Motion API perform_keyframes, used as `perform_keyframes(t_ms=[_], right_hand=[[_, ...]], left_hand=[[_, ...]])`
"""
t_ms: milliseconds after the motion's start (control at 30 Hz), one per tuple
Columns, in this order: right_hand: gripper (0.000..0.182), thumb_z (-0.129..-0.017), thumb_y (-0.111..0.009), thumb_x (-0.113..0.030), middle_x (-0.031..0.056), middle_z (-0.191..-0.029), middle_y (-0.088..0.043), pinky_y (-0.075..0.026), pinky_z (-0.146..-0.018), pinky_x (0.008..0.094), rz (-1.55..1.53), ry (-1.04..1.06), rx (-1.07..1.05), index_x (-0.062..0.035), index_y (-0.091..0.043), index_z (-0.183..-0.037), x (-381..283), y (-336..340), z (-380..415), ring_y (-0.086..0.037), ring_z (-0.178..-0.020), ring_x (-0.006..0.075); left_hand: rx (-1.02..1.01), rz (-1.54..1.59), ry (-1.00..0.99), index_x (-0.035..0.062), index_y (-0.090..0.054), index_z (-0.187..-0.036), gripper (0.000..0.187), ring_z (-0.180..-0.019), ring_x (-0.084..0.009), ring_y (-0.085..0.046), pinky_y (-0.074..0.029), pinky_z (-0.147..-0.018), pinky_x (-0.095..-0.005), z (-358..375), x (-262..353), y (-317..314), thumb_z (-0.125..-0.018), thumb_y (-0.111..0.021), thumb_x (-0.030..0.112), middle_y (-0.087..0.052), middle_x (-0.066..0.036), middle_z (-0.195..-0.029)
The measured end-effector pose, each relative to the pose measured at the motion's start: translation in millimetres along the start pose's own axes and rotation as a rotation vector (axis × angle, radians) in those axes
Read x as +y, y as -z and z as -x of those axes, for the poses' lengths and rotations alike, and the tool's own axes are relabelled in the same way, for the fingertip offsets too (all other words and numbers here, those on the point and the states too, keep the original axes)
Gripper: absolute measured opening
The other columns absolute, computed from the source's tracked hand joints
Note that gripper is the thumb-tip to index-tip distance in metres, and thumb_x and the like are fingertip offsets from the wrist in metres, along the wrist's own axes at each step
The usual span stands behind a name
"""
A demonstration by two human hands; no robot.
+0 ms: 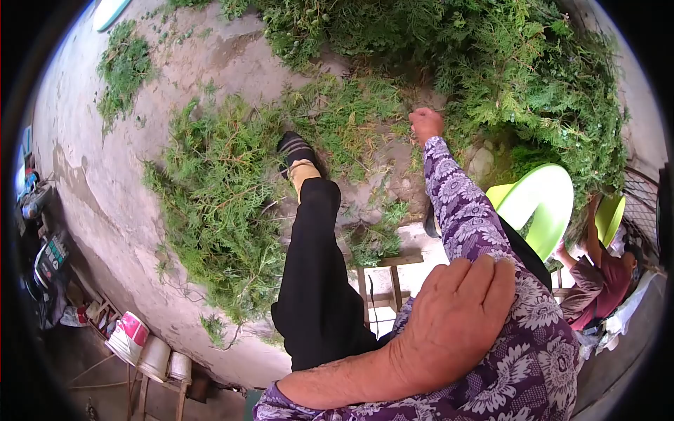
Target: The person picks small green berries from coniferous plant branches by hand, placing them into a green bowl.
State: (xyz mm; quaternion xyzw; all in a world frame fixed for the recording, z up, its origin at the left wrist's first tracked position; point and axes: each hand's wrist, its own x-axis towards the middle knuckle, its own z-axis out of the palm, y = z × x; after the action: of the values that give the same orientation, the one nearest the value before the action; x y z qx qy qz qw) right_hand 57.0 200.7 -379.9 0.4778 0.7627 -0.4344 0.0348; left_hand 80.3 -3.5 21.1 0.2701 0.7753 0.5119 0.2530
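Note:
My left hand [460, 316] lies across my right arm, back upward, its bent fingers pressed together on the purple floral sleeve [467, 203]. My right hand [426, 125] is stretched forward with its fingers curled closed, just above the ground beside the large heap of green branches [519, 77]. Anything inside its fingers is too small to make out. Loose sprigs [351, 116] lie to the left of that hand, between it and my striped shoe [298, 151]. Further left, a flatter pile of cut branches [217, 196] spreads over the ground.
A lime-green basin [550, 203] stands right of my right arm. Beyond it a person in dark red [611, 288] reaches toward another green basin [609, 219]. White buckets [153, 356] stand at lower left. A wooden frame [394, 281] is below, near my knee.

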Motion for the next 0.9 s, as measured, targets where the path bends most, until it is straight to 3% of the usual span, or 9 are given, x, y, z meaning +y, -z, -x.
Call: perform_keyframes(t_ms=[133,467,533,567,633,733,833,867,900], right_hand=[[0.02,-0.061,-0.065,-0.022,0.0098,-0.067,-0.062,-0.047,-0.061,0.0304,0.453,0.249,0.038,-0.0063,-0.065,-0.073,-15.8,1.9,8.1,-0.059,-0.06,0.0206],[0.022,-0.064,-0.066,-0.024,0.0089,-0.068,-0.062,-0.046,-0.059,0.0327,0.507,0.221,0.011,-0.006,-0.064,-0.076,-25.8,-3.0,15.3,-0.058,-0.06,0.0209],[0.022,-0.072,-0.061,-0.021,0.0037,-0.066,-0.056,-0.041,-0.047,0.0284,-0.606,-0.422,-0.452,-0.0046,-0.06,-0.086,-25.3,3.8,14.4,-0.049,-0.049,0.0136],[0.022,-0.072,-0.061,-0.021,0.0037,-0.066,-0.056,-0.041,-0.047,0.0284,-0.607,-0.407,-0.45,-0.0046,-0.06,-0.086,-28.8,8.7,17.9,-0.049,-0.049,0.0136],[0.019,-0.08,-0.054,-0.019,0.0009,-0.066,-0.05,-0.034,-0.043,0.0226,-1.074,-0.438,-0.789,-0.0049,-0.055,-0.092,-32.1,22.8,38.9,-0.039,-0.047,0.0076],[0.02,-0.081,-0.052,-0.019,0.0062,-0.073,-0.056,-0.04,-0.045,0.0259,-1.343,-0.402,-1.054,-0.0006,-0.055,-0.089,-50.9,44.8,78.9,-0.046,-0.052,0.0081],[0.022,-0.081,-0.053,-0.02,0.0086,-0.078,-0.056,-0.042,-0.048,0.026,-1.352,-0.367,-0.879,-0.0001,-0.054,-0.091,-82.6,73.5,117.7,-0.047,-0.057,0.0092],[0.021,-0.081,-0.053,-0.02,0.0094,-0.079,-0.055,-0.041,-0.045,0.0224,-1.27,-0.261,-0.611,-0.0005,-0.054,-0.087,-97.3,78.6,135.1,-0.048,-0.063,0.0102],[0.021,-0.081,-0.053,-0.02,0.0094,-0.079,-0.055,-0.041,-0.045,0.0224,-1.27,-0.244,-0.597,-0.0005,-0.054,-0.087,-106.5,94.0,133.7,-0.048,-0.063,0.0102]], left_hand=[[0.027,-0.007,-0.012,-0.0019,-0.052,-0.097,0.035,-0.07,-0.025,-0.052,-0.044,-0.064,-0.0333,1.0,-0.4,0.7,-0.066,-0.063,0.012,-0.054,-0.012,-0.087],[0.043,0.028,0.021,-0.0021,-0.052,-0.095,0.034,-0.071,-0.0258,-0.052,-0.043,-0.064,-0.0332,-0.6,0.0,3.1,-0.065,-0.063,0.011,-0.053,-0.012,-0.085],[0.035,0.007,0.017,-0.0016,-0.052,-0.095,0.033,-0.071,-0.027,-0.052,-0.043,-0.063,-0.0335,-1.3,-0.6,1.6,-0.066,-0.062,0.011,-0.053,-0.012,-0.083],[0.024,-0.017,0.019,-0.0012,-0.052,-0.096,0.032,-0.071,-0.0282,-0.051,-0.043,-0.062,-0.0339,-2.1,-1.2,0.9,-0.067,-0.062,0.011,-0.052,-0.013,-0.082],[0.063,0.042,0.007,-0.0012,-0.052,-0.095,0.03,-0.07,-0.0265,-0.053,-0.043,-0.062,-0.0323,-4.9,-1.0,1.2,-0.069,-0.062,0.011,-0.053,-0.012,-0.08],[0.075,0.3,0.066,-0.0017,-0.054,-0.094,0.026,-0.07,-0.0214,-0.055,-0.044,-0.062,-0.0285,-10.0,0.6,9.3,-0.073,-0.062,0.012,-0.056,-0.011,-0.078],[0.158,0.922,0.227,-0.0019,-0.057,-0.096,0.024,-0.072,-0.011,-0.056,-0.044,-0.064,-0.022,-15.6,-7.8,15.8,-0.079,-0.059,0.015,-0.06,-0.005,-0.082],[0.2,0.943,0.265,-0.001,-0.057,-0.096,0.022,-0.069,-0.0108,-0.057,-0.044,-0.062,-0.0216,-19.8,-4.8,27.1,-0.082,-0.056,0.015,-0.061,-0.007,-0.08],[0.255,0.981,0.232,-0.0003,-0.058,-0.094,0.019,-0.066,-0.0108,-0.057,-0.044,-0.061,-0.0214,-24.3,-8.1,32.8,-0.084,-0.052,0.015,-0.062,-0.008,-0.079]])
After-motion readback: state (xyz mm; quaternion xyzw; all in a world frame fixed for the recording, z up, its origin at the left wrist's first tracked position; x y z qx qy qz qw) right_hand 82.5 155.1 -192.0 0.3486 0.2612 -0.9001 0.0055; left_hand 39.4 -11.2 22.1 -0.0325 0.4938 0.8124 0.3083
